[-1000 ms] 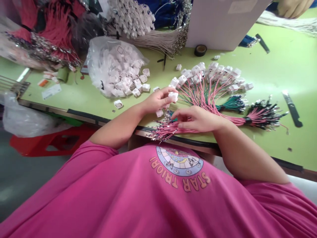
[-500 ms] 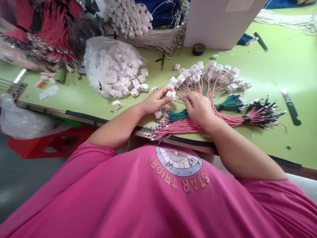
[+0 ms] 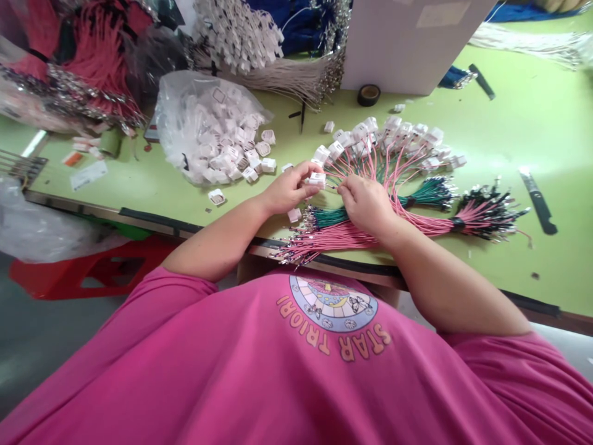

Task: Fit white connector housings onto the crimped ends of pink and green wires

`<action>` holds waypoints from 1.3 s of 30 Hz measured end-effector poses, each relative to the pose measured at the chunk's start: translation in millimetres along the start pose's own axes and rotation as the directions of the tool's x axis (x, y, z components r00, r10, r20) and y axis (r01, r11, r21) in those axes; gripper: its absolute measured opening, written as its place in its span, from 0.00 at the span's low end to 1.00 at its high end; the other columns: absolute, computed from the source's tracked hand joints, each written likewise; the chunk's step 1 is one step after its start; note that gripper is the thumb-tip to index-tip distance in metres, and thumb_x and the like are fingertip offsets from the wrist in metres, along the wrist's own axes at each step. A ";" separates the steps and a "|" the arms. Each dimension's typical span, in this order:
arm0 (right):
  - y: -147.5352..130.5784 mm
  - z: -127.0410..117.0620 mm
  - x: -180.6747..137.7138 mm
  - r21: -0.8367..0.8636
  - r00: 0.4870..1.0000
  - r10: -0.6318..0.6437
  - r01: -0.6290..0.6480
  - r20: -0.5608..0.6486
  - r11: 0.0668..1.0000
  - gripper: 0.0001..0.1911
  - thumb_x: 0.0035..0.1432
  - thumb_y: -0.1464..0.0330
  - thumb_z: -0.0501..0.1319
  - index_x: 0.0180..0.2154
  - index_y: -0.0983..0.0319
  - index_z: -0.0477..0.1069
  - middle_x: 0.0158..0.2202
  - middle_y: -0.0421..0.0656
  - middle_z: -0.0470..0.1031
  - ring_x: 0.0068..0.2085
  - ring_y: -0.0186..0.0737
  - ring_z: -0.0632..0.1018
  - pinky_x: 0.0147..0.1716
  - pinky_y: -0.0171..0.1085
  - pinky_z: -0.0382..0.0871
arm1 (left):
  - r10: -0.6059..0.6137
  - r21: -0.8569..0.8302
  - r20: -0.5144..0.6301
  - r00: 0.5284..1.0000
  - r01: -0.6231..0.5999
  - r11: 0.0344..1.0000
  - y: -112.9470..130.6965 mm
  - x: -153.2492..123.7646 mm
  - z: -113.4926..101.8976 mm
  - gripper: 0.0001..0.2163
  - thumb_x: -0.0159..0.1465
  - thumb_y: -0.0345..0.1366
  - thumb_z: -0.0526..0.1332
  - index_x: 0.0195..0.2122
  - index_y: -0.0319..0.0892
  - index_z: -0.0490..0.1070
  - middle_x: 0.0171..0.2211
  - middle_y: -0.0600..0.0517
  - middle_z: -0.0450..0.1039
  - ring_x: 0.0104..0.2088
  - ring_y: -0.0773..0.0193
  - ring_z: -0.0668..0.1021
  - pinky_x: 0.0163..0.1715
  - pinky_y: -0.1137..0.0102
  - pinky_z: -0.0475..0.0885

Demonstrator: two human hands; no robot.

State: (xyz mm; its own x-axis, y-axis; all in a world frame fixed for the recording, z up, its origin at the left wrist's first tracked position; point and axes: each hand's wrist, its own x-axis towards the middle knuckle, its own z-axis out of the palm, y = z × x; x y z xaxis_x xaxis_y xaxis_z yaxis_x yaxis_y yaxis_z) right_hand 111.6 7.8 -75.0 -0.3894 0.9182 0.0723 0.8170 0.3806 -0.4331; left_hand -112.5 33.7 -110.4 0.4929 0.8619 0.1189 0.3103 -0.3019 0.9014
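Observation:
My left hand (image 3: 288, 188) pinches a small white plastic connector (image 3: 317, 180) above the green table (image 3: 139, 179). My right hand (image 3: 365, 201) is closed right beside the connector, its fingertips pinched at a thin wire end that points into it. Under my right wrist lies a bundle of loose pink wires (image 3: 324, 238) with metal tips, and a green wire bundle (image 3: 331, 216) beside it. Beyond my hands spreads a fan of pink and green wires fitted with white connectors (image 3: 393, 139).
A clear bag of loose white connectors (image 3: 213, 133) sits to the left. A tied pink and black wire bundle (image 3: 482, 216) lies right. A tape roll (image 3: 369, 94) and a white box (image 3: 407, 43) stand behind. A black tool (image 3: 537, 201) rests far right. Red wire heaps (image 3: 69, 55) fill the back left.
My right hand rose from the pink wire bundle to the connector held in my left hand, carrying a wire. Both hands now meet at the connector.

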 end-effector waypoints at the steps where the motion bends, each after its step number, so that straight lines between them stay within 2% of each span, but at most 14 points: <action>1: -0.6 -0.3 0.0 -0.005 1.000 -0.001 0.001 0.003 1.000 0.14 0.67 0.66 0.49 0.36 0.62 0.71 0.35 0.50 0.79 0.34 0.46 0.74 0.33 0.40 0.57 | 0.007 0.025 -0.009 1.000 -0.006 1.000 -0.1 0.1 -0.3 0.22 0.62 0.54 0.64 0.50 0.45 0.66 0.32 0.54 0.69 0.27 0.70 0.72 0.28 0.73 0.67; 10: -10.4 13.4 2.5 0.025 1.000 -0.012 0.011 0.023 1.000 0.15 0.67 0.67 0.47 0.38 0.63 0.71 0.37 0.51 0.78 0.37 0.47 0.76 0.36 0.40 0.59 | 0.083 0.205 -0.008 0.997 -0.079 0.975 4.9 -0.8 4.4 0.28 0.60 0.62 0.61 0.48 0.42 0.70 0.41 0.48 0.75 0.35 0.66 0.74 0.38 0.68 0.69; 16: -2.1 12.2 7.8 0.073 0.999 -0.041 0.040 0.016 0.997 0.14 0.67 0.66 0.49 0.37 0.62 0.72 0.35 0.49 0.78 0.36 0.46 0.75 0.36 0.41 0.62 | 0.027 0.220 -0.033 0.999 -0.020 0.975 8.1 -1.6 3.0 0.26 0.62 0.58 0.61 0.51 0.43 0.71 0.41 0.49 0.76 0.35 0.66 0.75 0.39 0.70 0.69; 19: 2.0 5.3 1.9 0.045 0.990 -0.095 0.100 -0.106 0.994 0.15 0.67 0.65 0.49 0.38 0.61 0.74 0.38 0.50 0.78 0.39 0.46 0.75 0.40 0.42 0.65 | -0.008 0.279 -0.129 0.992 0.044 0.959 13.8 -1.3 0.4 0.25 0.63 0.56 0.62 0.53 0.44 0.72 0.41 0.49 0.78 0.37 0.64 0.77 0.41 0.69 0.70; 21: 1.3 3.7 -3.9 0.002 0.971 -0.181 0.183 -0.157 0.983 0.16 0.67 0.66 0.49 0.40 0.61 0.75 0.43 0.51 0.78 0.43 0.47 0.75 0.44 0.43 0.66 | -0.005 0.339 -0.195 0.981 0.072 0.938 15.8 0.0 -0.2 0.23 0.63 0.52 0.64 0.54 0.45 0.73 0.43 0.48 0.78 0.40 0.61 0.78 0.44 0.68 0.71; 22: 0.2 4.4 -6.0 -0.016 0.965 -0.228 0.227 -0.127 0.974 0.16 0.67 0.67 0.50 0.39 0.61 0.76 0.43 0.52 0.78 0.44 0.47 0.75 0.45 0.44 0.66 | 0.002 0.369 -0.215 0.977 0.079 0.926 16.2 0.9 0.0 0.21 0.63 0.50 0.65 0.54 0.45 0.74 0.45 0.47 0.78 0.42 0.60 0.78 0.45 0.67 0.71; 24: -1.9 8.1 -7.2 -0.038 0.959 -0.282 0.283 0.017 0.958 0.15 0.65 0.68 0.52 0.37 0.62 0.77 0.41 0.53 0.78 0.43 0.47 0.75 0.44 0.44 0.67 | 0.018 0.419 -0.234 0.972 0.084 0.904 16.1 2.9 0.8 0.19 0.63 0.45 0.66 0.53 0.45 0.75 0.47 0.46 0.77 0.46 0.58 0.78 0.49 0.65 0.70; 27: -1.3 15.0 -1.8 -0.047 0.941 -0.272 0.287 0.199 0.957 0.12 0.62 0.68 0.56 0.36 0.64 0.78 0.39 0.52 0.78 0.41 0.47 0.76 0.44 0.43 0.67 | -0.036 0.440 -0.232 0.972 0.137 0.888 15.6 3.4 -4.2 0.21 0.60 0.42 0.68 0.54 0.45 0.73 0.44 0.47 0.78 0.43 0.58 0.78 0.47 0.63 0.70; 30: 3.0 17.5 5.0 0.016 0.938 -0.262 0.266 0.228 0.964 0.11 0.61 0.70 0.57 0.36 0.63 0.79 0.38 0.49 0.80 0.41 0.45 0.76 0.44 0.42 0.66 | -0.157 0.418 -0.164 0.974 0.213 0.883 15.3 -2.6 -23.2 0.22 0.56 0.42 0.71 0.51 0.44 0.72 0.37 0.49 0.77 0.35 0.61 0.76 0.40 0.65 0.70; 32: 5.4 16.5 6.9 0.098 0.955 -0.234 0.219 0.183 0.971 0.11 0.59 0.71 0.58 0.34 0.61 0.80 0.38 0.46 0.80 0.41 0.43 0.77 0.43 0.40 0.66 | -0.215 0.419 -0.002 0.977 0.196 0.886 15.2 -8.8 -38.8 0.19 0.53 0.42 0.72 0.44 0.44 0.74 0.35 0.50 0.76 0.33 0.63 0.75 0.36 0.68 0.68; 35: 6.5 13.7 6.8 0.222 0.978 -0.161 0.130 0.131 0.966 0.09 0.55 0.72 0.60 0.30 0.60 0.79 0.34 0.42 0.80 0.38 0.40 0.77 0.41 0.38 0.66 | -0.262 0.464 0.282 0.923 0.108 0.879 16.4 -16.9 -51.6 0.20 0.44 0.43 0.75 0.37 0.43 0.76 0.32 0.51 0.76 0.29 0.63 0.74 0.30 0.70 0.65; 37: 6.5 12.6 6.6 0.272 0.987 -0.109 0.074 0.116 0.959 0.07 0.52 0.73 0.60 0.28 0.60 0.78 0.31 0.41 0.79 0.34 0.38 0.76 0.38 0.37 0.65 | -0.286 0.516 0.320 0.903 0.087 0.852 18.7 -20.0 -50.5 0.22 0.40 0.44 0.76 0.36 0.44 0.77 0.31 0.51 0.76 0.27 0.64 0.73 0.28 0.70 0.63; 39: 6.7 12.0 6.5 0.312 0.993 -0.061 0.028 0.097 0.950 0.06 0.49 0.73 0.59 0.27 0.61 0.76 0.27 0.40 0.76 0.30 0.36 0.73 0.34 0.37 0.64 | -0.303 0.545 0.307 0.902 0.094 0.833 22.1 -21.0 -47.0 0.21 0.42 0.46 0.75 0.36 0.45 0.78 0.30 0.51 0.76 0.26 0.64 0.73 0.27 0.70 0.62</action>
State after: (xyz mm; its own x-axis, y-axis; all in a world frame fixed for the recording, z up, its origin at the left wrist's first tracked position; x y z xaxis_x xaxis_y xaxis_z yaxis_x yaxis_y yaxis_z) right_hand 109.4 15.0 -88.2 -0.4781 0.8782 0.0109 0.6321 0.3527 -0.6899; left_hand -154.2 28.1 -73.4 0.6002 0.7438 -0.2940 0.7481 -0.3922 0.5352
